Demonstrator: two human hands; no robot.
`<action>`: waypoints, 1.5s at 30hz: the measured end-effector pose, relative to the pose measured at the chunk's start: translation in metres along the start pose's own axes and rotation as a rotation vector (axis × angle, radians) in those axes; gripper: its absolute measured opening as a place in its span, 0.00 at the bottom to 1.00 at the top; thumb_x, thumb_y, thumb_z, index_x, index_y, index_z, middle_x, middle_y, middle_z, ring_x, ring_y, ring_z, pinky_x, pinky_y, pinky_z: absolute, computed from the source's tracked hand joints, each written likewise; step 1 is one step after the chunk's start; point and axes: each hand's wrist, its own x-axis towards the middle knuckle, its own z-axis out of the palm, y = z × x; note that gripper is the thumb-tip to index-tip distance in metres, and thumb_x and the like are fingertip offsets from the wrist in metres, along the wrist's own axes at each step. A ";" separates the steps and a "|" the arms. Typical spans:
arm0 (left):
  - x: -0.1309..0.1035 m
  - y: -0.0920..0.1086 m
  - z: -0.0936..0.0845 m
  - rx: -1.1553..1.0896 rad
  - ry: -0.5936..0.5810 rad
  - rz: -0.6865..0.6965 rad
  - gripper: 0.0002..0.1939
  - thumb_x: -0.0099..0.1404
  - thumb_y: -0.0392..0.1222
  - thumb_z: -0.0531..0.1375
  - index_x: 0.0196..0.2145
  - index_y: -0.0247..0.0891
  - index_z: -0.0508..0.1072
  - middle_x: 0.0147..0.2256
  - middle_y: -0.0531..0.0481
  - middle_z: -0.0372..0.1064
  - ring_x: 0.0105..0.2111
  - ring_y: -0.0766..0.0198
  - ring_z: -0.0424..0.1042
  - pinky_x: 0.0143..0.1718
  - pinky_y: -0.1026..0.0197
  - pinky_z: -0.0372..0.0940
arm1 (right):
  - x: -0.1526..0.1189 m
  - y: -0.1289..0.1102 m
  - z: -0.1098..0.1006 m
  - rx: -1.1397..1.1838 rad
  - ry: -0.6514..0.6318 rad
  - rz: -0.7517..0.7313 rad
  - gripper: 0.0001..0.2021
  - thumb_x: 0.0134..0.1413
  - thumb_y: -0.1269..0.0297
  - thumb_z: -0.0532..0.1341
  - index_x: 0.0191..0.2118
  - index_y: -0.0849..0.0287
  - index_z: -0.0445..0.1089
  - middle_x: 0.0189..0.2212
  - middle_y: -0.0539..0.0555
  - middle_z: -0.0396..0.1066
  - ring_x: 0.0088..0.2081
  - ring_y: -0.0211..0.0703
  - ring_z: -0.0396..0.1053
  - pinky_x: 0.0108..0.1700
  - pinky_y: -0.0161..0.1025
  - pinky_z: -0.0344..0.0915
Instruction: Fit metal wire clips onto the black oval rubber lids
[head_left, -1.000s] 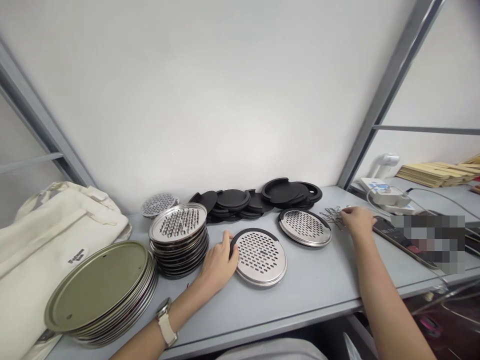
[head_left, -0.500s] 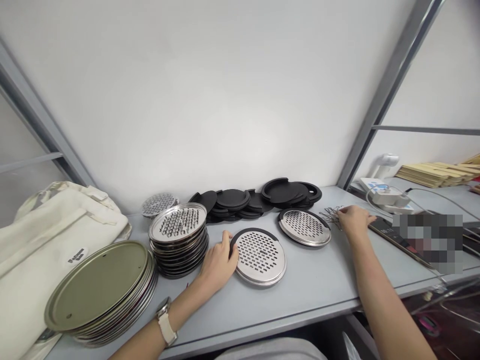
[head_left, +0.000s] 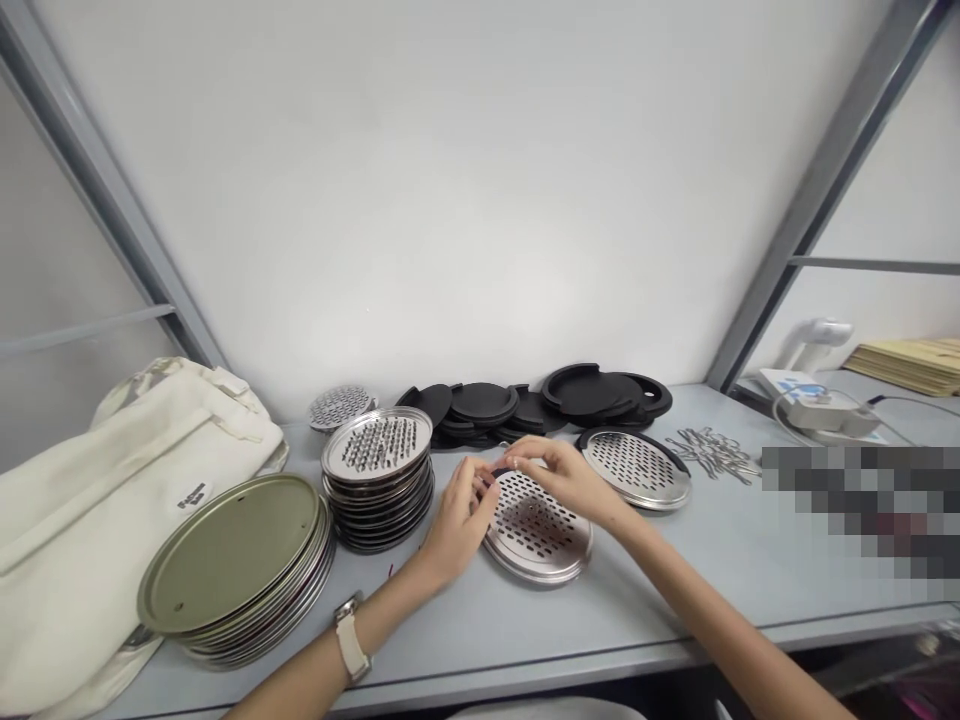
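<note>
A round metal grater [head_left: 541, 535] with a black rim piece lies on the table in front of me. My left hand [head_left: 459, 520] is closed on its far left edge, fingers curled at the black rim. My right hand [head_left: 562, 480] meets it there, thumb and fingers pinched together over the grater. A thin bit of bent wire shows just above these fingertips; the rest is hidden by the fingers. Right of it lies a second round grater [head_left: 637, 465] with a black rim. Beyond that spreads a loose pile of bent wire pieces [head_left: 712, 452].
At left, stacked graters [head_left: 379, 450] stand beside a stack of olive-green round lids [head_left: 236, 560] and a cream cloth bag [head_left: 112, 480]. Black round holders [head_left: 480, 402] lie along the wall. A white device [head_left: 817, 400] with cables and wooden boards [head_left: 911, 365] are at right.
My right hand has moved left from the wire pile to the near grater, beside my left hand. My left hand has shifted along the black rim. The view has turned slightly.
</note>
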 end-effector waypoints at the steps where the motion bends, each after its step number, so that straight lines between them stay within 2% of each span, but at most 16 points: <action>1: 0.001 0.000 0.000 -0.067 0.004 -0.013 0.11 0.68 0.46 0.49 0.43 0.39 0.64 0.40 0.47 0.65 0.38 0.62 0.66 0.40 0.61 0.61 | -0.002 -0.003 0.009 0.030 0.002 0.000 0.13 0.60 0.59 0.54 0.37 0.56 0.75 0.37 0.53 0.74 0.40 0.44 0.70 0.44 0.39 0.64; 4: 0.003 -0.002 -0.001 -0.147 0.015 -0.023 0.12 0.68 0.46 0.50 0.45 0.40 0.65 0.43 0.46 0.65 0.42 0.60 0.66 0.43 0.60 0.61 | -0.008 -0.001 0.023 0.073 -0.007 0.015 0.12 0.61 0.61 0.53 0.37 0.57 0.74 0.37 0.53 0.74 0.40 0.43 0.70 0.45 0.38 0.63; 7: 0.006 -0.003 -0.002 -0.161 0.019 -0.013 0.11 0.67 0.45 0.52 0.44 0.40 0.67 0.43 0.47 0.66 0.42 0.60 0.65 0.43 0.61 0.60 | -0.012 0.007 0.027 0.071 -0.025 0.021 0.12 0.61 0.62 0.54 0.35 0.58 0.74 0.36 0.53 0.73 0.39 0.42 0.69 0.44 0.37 0.63; 10: 0.010 -0.004 -0.002 -0.191 0.044 -0.018 0.09 0.67 0.45 0.52 0.38 0.38 0.67 0.37 0.49 0.65 0.38 0.62 0.65 0.39 0.63 0.60 | -0.011 0.008 0.030 0.058 -0.048 0.008 0.11 0.61 0.63 0.54 0.35 0.58 0.74 0.35 0.52 0.73 0.38 0.42 0.69 0.44 0.37 0.63; 14: 0.012 -0.009 0.000 -0.221 0.072 -0.040 0.11 0.66 0.46 0.53 0.29 0.37 0.63 0.28 0.53 0.59 0.30 0.67 0.61 0.32 0.66 0.58 | -0.010 0.002 0.030 0.063 -0.114 -0.009 0.11 0.60 0.63 0.55 0.33 0.57 0.74 0.34 0.52 0.73 0.36 0.41 0.69 0.42 0.36 0.63; 16: 0.011 -0.013 0.001 -0.245 0.101 -0.074 0.12 0.67 0.47 0.52 0.30 0.37 0.62 0.27 0.54 0.58 0.28 0.68 0.60 0.30 0.67 0.57 | -0.009 0.001 0.029 0.080 -0.086 -0.002 0.11 0.60 0.62 0.55 0.33 0.57 0.74 0.34 0.52 0.73 0.37 0.41 0.69 0.44 0.37 0.63; 18: 0.011 -0.016 0.002 -0.270 0.125 -0.107 0.12 0.67 0.49 0.51 0.31 0.38 0.61 0.27 0.54 0.58 0.27 0.68 0.59 0.29 0.67 0.56 | -0.009 0.003 0.026 0.092 0.000 0.045 0.12 0.59 0.60 0.55 0.34 0.58 0.74 0.34 0.53 0.73 0.38 0.42 0.69 0.44 0.37 0.63; 20: 0.010 -0.018 0.002 -0.274 0.134 -0.120 0.12 0.67 0.49 0.51 0.32 0.38 0.61 0.27 0.54 0.58 0.27 0.68 0.60 0.28 0.67 0.56 | -0.008 0.008 0.023 0.089 0.084 0.115 0.13 0.58 0.57 0.56 0.33 0.59 0.73 0.32 0.53 0.74 0.36 0.43 0.69 0.41 0.37 0.64; 22: 0.010 -0.019 0.002 -0.258 0.130 -0.118 0.12 0.67 0.50 0.51 0.32 0.38 0.61 0.27 0.54 0.59 0.27 0.69 0.60 0.28 0.67 0.56 | -0.008 0.013 0.021 0.076 0.113 0.152 0.14 0.56 0.55 0.57 0.32 0.60 0.73 0.29 0.52 0.73 0.34 0.43 0.69 0.39 0.37 0.63; 31: 0.014 -0.016 0.002 -0.324 0.081 -0.158 0.12 0.63 0.49 0.55 0.31 0.36 0.64 0.29 0.52 0.62 0.27 0.68 0.63 0.25 0.68 0.56 | -0.009 0.021 0.026 0.214 0.089 0.198 0.11 0.52 0.57 0.61 0.31 0.61 0.70 0.23 0.50 0.70 0.27 0.38 0.67 0.31 0.33 0.62; 39: 0.015 -0.014 0.003 -0.342 0.128 -0.129 0.13 0.56 0.46 0.62 0.28 0.36 0.63 0.28 0.53 0.61 0.31 0.67 0.65 0.35 0.66 0.61 | -0.008 0.029 0.029 0.431 0.052 0.247 0.13 0.49 0.55 0.63 0.34 0.61 0.70 0.28 0.52 0.73 0.32 0.40 0.72 0.36 0.36 0.67; 45: 0.014 -0.010 0.002 -0.361 0.037 -0.136 0.11 0.59 0.46 0.60 0.36 0.36 0.67 0.30 0.52 0.64 0.30 0.67 0.65 0.29 0.67 0.59 | -0.008 0.027 0.030 0.442 0.021 0.244 0.15 0.50 0.53 0.62 0.35 0.61 0.69 0.29 0.53 0.73 0.33 0.41 0.72 0.38 0.38 0.68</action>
